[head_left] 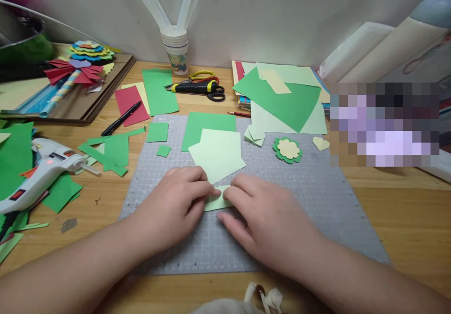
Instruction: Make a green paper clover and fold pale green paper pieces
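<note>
A small light green paper piece (217, 200) lies on the grey cutting mat (317, 201) near the front. My left hand (176, 206) rests palm down on the mat, its fingertips pinching the left edge of that piece. From the right, my right hand (262, 222) presses curled fingers onto the same piece. Most of the paper is hidden under the fingers. Just beyond the hands lie pale green paper sheets (218, 154) over a darker green sheet (204, 126).
A white glue gun (38, 171) lies left among green paper scraps (112, 152). Scissors and a utility knife (200, 86), a black pen (121, 118), paper cups (175, 51), a paper flower (288, 149) and stacked coloured sheets (285, 100) sit further back.
</note>
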{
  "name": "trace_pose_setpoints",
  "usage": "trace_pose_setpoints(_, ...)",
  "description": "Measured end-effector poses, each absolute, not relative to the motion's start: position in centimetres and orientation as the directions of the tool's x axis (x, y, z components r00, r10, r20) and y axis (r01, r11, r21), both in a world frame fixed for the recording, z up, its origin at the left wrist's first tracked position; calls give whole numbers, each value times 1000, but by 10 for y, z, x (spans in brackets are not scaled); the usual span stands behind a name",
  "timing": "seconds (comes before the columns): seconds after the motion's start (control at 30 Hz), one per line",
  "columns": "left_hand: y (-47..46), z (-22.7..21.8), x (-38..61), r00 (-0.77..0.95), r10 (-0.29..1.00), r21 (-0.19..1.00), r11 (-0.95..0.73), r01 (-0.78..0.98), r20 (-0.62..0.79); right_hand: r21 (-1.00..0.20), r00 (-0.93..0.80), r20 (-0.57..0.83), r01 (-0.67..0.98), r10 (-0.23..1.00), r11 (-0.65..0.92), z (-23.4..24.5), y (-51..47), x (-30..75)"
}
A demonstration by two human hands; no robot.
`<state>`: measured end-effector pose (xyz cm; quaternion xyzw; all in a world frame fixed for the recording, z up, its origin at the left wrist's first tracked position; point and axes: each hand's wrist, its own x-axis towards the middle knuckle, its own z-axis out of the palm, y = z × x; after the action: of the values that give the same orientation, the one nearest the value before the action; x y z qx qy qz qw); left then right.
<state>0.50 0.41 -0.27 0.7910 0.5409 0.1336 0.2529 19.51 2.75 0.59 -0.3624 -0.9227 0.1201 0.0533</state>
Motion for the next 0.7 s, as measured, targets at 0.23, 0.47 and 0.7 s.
trace_pose_setpoints(0.23, 7, -3, 4, 382, 923, 611, -284, 739, -33, -226, -842, 48, 515, 537, 827, -4, 41, 198)
trace_pose_setpoints(0.47, 7, 6, 7, 408, 912, 581, -311, 752, -40, -167, -865, 179, 442, 468, 881, -8, 43, 199)
trace_pose_setpoints(0.7, 7, 6, 7, 324, 945, 682, -262, 683, 39, -790, -631, 168, 373, 757, 486, -1, 46, 199)
